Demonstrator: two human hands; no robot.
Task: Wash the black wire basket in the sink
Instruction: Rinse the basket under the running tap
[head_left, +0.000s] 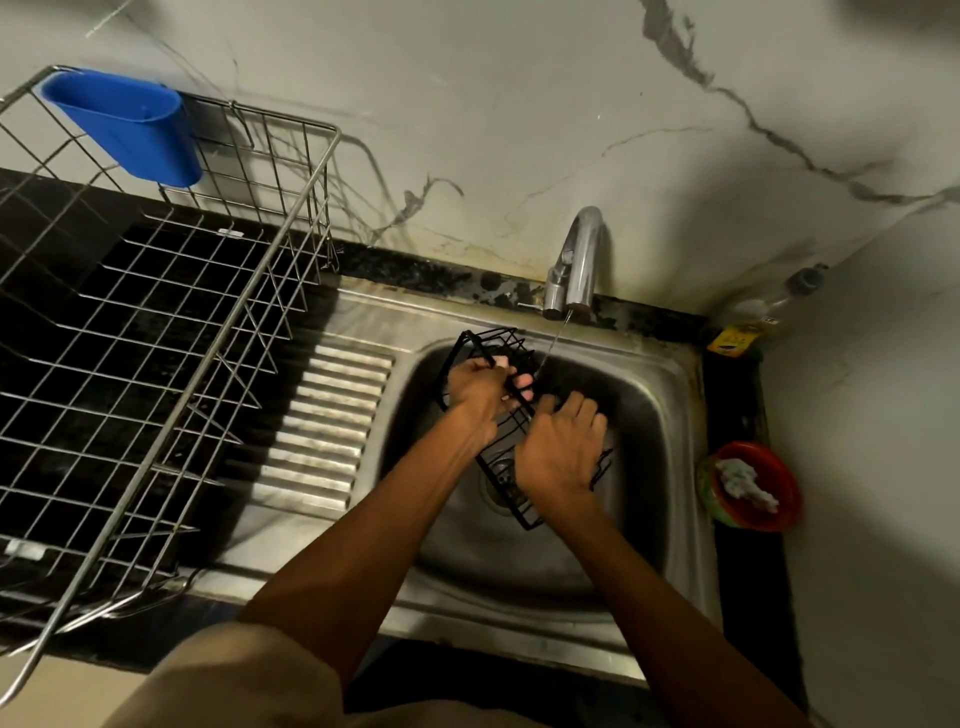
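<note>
Fingers of the left hand (475, 387) curl around the black wire basket (511, 415), tilting it under the tap (576, 260) stream over the sink (670, 395); the right hand (561, 447) lies spread on its wires, probably rubbing.

— What does the dark counter (78, 218) carry?
— A steel sink (670, 395) set into it, with a ribbed draining board (332, 421) on its left side.
— And to the left of that?
— A wire dish rack (171, 332) stands on the counter, with a blue plastic cup (130, 124) hung on its back rim.
— Anything on the right?
— A red bowl (753, 488) with something white in it, and a bottle (753, 317) in the corner.
</note>
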